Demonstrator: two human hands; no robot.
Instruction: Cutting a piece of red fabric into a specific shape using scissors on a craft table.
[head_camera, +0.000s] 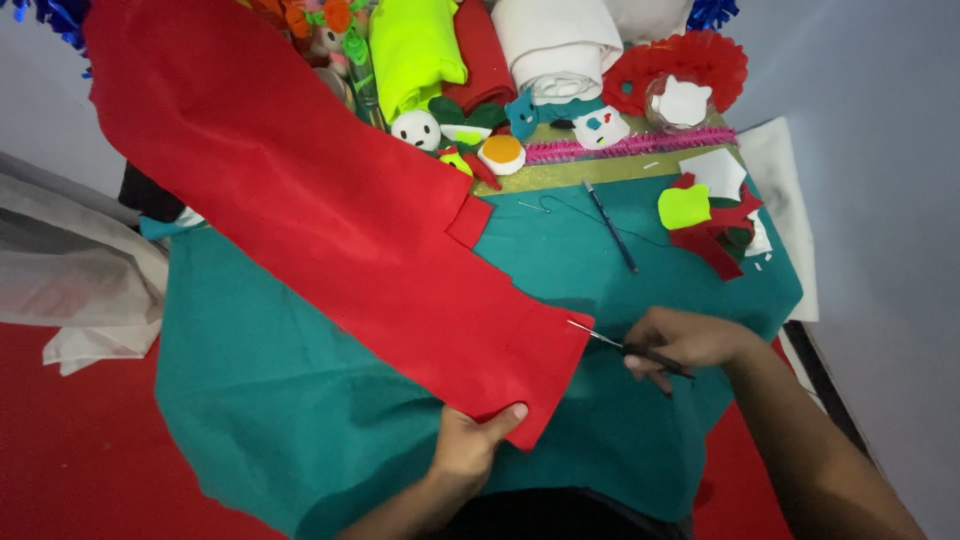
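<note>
Near centre of the head view, left hand (470, 445) is pinching the near corner of the red felt strip (330, 215), thumb on top. Right hand (685, 340) is gripping small scissors (625, 348), blades touching the strip's right edge. Strip is running diagonally from far left to near centre over the teal felt sheet (300, 400), notched along its right side. Looking light, floppy, non-slip; holding close beside the cut edge seems best. Pen (610, 226) and felt scraps (710, 215) lying far right.
</note>
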